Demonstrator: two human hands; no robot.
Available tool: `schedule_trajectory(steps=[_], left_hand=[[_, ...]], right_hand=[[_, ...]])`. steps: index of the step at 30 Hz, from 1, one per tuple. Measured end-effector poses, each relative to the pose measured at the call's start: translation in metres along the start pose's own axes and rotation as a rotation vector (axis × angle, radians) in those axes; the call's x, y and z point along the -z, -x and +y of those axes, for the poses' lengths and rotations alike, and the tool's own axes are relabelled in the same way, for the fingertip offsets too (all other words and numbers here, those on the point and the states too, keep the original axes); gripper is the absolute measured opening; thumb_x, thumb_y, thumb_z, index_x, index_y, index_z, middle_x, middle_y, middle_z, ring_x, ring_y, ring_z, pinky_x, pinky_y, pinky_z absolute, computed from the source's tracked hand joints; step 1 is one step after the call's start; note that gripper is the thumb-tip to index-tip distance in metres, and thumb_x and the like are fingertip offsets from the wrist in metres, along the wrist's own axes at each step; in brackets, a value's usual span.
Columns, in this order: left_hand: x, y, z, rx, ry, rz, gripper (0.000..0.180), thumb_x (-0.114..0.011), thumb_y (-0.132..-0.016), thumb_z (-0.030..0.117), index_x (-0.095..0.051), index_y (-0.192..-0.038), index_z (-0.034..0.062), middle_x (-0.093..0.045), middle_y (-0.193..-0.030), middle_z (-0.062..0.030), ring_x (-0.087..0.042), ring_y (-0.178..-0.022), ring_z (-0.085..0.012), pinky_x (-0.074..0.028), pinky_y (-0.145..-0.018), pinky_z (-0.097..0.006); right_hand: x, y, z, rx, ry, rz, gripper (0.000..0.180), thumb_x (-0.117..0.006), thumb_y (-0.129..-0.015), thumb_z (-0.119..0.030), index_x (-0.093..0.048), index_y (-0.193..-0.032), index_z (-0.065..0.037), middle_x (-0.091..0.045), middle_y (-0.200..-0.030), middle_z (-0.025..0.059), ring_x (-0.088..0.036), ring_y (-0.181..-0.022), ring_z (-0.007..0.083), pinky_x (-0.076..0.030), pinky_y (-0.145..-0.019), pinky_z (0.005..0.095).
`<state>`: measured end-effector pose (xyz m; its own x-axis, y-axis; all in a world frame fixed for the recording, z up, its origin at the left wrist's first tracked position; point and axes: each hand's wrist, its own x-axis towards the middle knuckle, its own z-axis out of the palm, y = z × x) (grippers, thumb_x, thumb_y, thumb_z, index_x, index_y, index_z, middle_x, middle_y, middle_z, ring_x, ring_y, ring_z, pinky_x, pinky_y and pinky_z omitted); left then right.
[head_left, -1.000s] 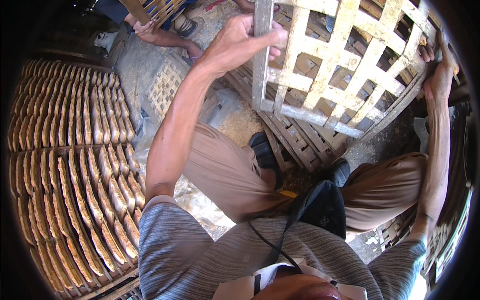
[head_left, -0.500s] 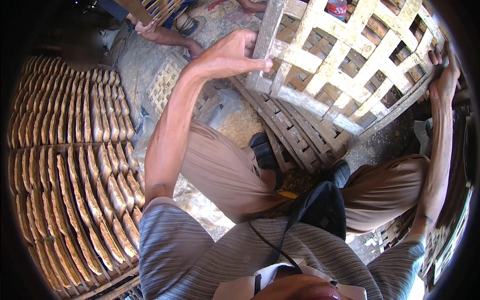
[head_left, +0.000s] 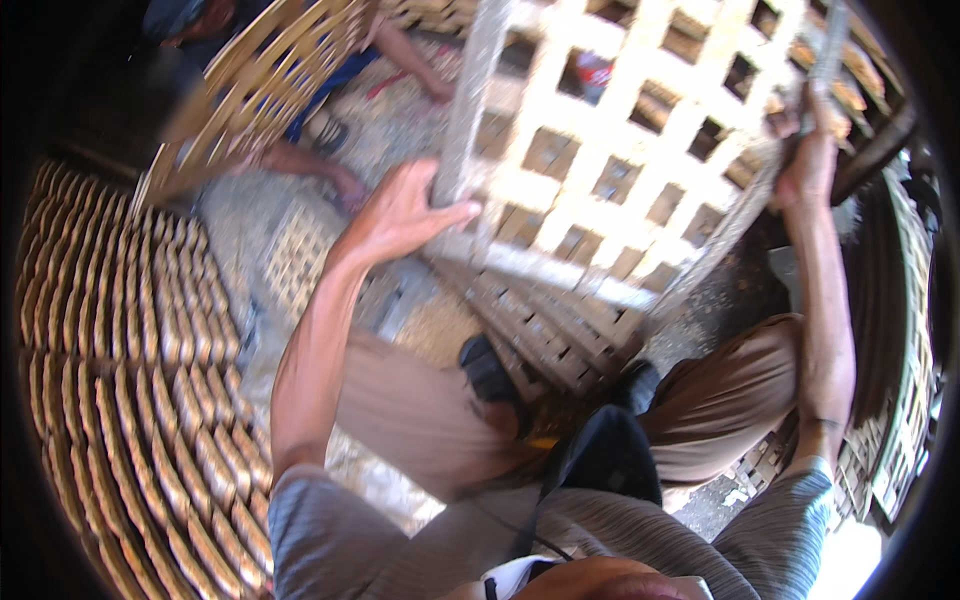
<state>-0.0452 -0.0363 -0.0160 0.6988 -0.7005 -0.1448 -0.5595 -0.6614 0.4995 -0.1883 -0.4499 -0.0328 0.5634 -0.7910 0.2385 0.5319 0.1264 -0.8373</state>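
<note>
A woven bamboo lattice tray with a wooden frame [head_left: 470, 100] is held up in front of me, its weave pale in the light. My left hand [head_left: 400, 215] is closed on the frame's left bar, thumb on the near side; the other fingers are partly hidden behind it. On the opposite edge my right hand [head_left: 808, 150] grips the frame, fingers curled over it. Beneath the tray, more slatted trays [head_left: 530, 320] lie fanned in a stack by my feet. Through the lattice a bottle with a red label [head_left: 592, 75] partly shows.
Rows of golden-brown slabs [head_left: 130, 310] stand on racks to the left. At the upper left a co-worker's arm [head_left: 310, 165] shows beside another woven tray [head_left: 270, 80]. Further lattice panels [head_left: 905, 370] lean at the right. A small woven piece [head_left: 300, 262] lies on the floor.
The view has shifted, so the tray and both my hands appear farther left. The tray has tilted a little. The co-worker's woven tray has come farther into view at the upper left.
</note>
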Motion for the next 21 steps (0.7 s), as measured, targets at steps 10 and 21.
schedule_trajectory(steps=[10, 21], left_hand=[[-0.016, -0.003, -0.023, -0.031, 0.137, -0.039, 0.026, -0.071, -0.095, 0.022, -0.069, -0.097, -0.0037, -0.072, -0.080, -0.0082, -0.067, -0.078, -0.0145, -0.052, -0.072, -0.033], [0.000, 0.030, -0.014, -0.030, 0.597, 0.001, 0.060, -0.067, -0.096, 0.001, -0.044, -0.152, 0.0002, -0.069, -0.119, -0.0105, -0.064, -0.091, -0.0119, -0.057, -0.072, -0.034]], right_hand=[[-0.006, 0.004, -0.007, -0.110, 0.141, -0.205, 0.044, -0.041, -0.112, -0.042, -0.057, -0.108, 0.000, -0.058, -0.071, 0.0052, -0.055, -0.060, 0.0141, -0.051, -0.062, 0.0320], [0.009, 0.010, 0.002, -0.381, 0.555, -0.287, 0.054, -0.036, -0.112, -0.042, -0.066, -0.094, -0.001, -0.064, -0.079, 0.0075, -0.058, -0.070, 0.0157, -0.048, -0.065, 0.0339]])
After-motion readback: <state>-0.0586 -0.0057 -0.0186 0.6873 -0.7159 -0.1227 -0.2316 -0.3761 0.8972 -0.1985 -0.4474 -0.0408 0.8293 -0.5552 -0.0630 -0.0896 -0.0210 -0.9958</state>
